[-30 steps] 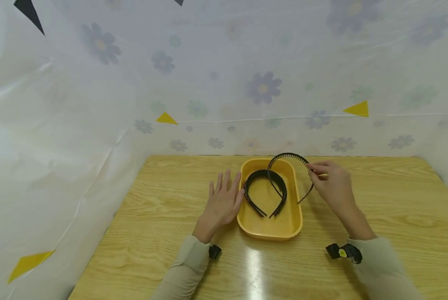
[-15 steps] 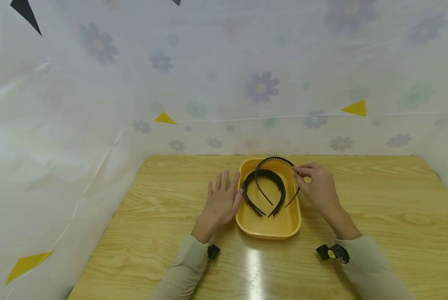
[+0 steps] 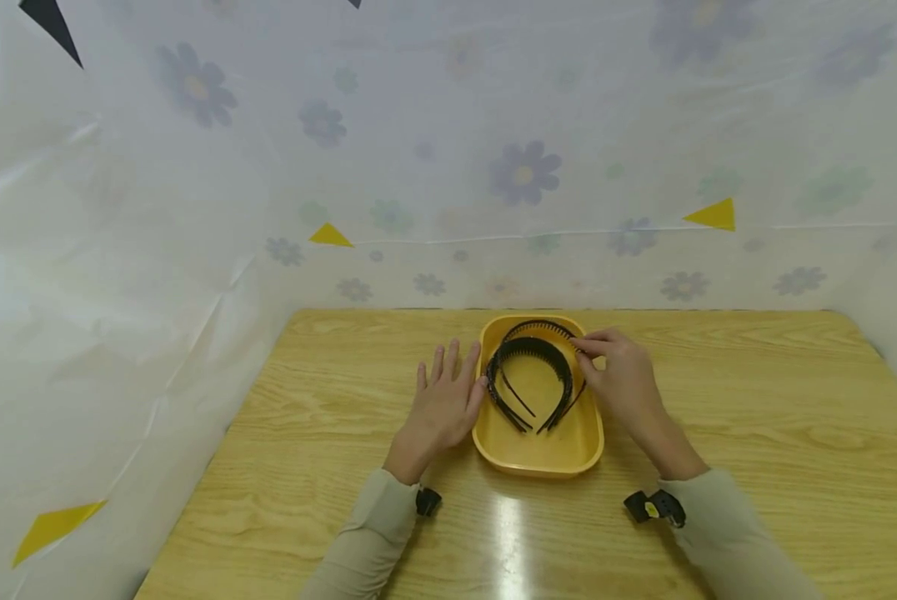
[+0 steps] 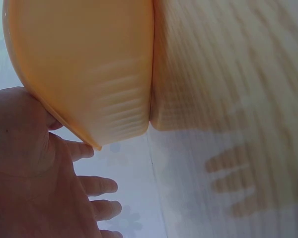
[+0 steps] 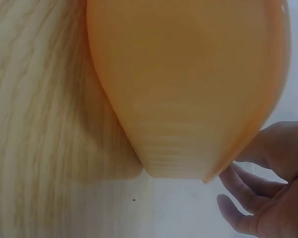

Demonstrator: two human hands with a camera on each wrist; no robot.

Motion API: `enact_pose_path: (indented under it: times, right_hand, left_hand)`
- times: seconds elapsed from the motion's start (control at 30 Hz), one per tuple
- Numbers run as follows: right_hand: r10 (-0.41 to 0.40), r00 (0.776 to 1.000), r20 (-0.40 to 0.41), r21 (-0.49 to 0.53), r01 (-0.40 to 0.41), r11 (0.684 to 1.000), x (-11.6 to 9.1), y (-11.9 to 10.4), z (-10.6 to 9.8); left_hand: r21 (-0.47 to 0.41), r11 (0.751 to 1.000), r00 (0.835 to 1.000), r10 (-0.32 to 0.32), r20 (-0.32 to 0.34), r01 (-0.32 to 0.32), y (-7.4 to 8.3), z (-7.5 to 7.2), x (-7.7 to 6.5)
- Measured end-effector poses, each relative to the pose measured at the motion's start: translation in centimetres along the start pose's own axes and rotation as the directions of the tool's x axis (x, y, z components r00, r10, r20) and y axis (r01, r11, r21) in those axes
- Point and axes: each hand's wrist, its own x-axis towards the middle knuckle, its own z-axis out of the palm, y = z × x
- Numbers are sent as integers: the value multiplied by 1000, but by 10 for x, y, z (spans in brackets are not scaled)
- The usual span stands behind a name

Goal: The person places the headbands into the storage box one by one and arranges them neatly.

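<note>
A thin black toothed headband (image 3: 536, 323) is pinched at its right side between the thumb and fingers of my right hand (image 3: 623, 375). It overlaps several dark headbands (image 3: 533, 346) that lie nested together in a yellow plastic tray (image 3: 540, 462). My left hand (image 3: 443, 404) has its fingers spread out, with the thumb and index finger against the tray's left rim. In the left wrist view, the left thumb side meets the rim of the tray (image 4: 89, 74). From the right wrist, the tray wall (image 5: 184, 89) hides the headbands and the right fingertips.
The tray stands on a wood-grain table (image 3: 328, 467), near its back edge. Behind and to the left hangs a pale flowered sheet (image 3: 433, 150), with yellow triangles (image 3: 711, 215) on it. A black strap device (image 3: 654, 507) sits on the right wrist.
My right hand has moved left and brought the pinched headband from over the tray's right rim to above the nested headbands, lower down. The left hand has stayed at the rim.
</note>
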Motion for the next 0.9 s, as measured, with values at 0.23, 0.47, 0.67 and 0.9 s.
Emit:
enact_pose_path:
  times: [0.23, 0.47, 0.67, 0.9]
  right_hand:
    - [-14, 1000, -3, -12, 14, 1000, 0, 0, 6]
    - [-15, 1000, 21, -18, 15, 1000, -1, -2, 11]
    - [-15, 999, 36, -51, 17, 999, -1, -6, 13]
    - [-11, 1000, 29, -67, 13, 998, -1, -8, 15]
  left_hand:
    - [11, 1000, 1000, 2, 4, -2, 1, 0, 0]
    - [-5, 1000, 1000, -2, 6, 2, 0, -1, -1]
    - [-4, 1000, 1000, -2, 6, 2, 0, 0, -1]
    - [-16, 1000, 1000, -1, 7, 1, 0, 0, -1]
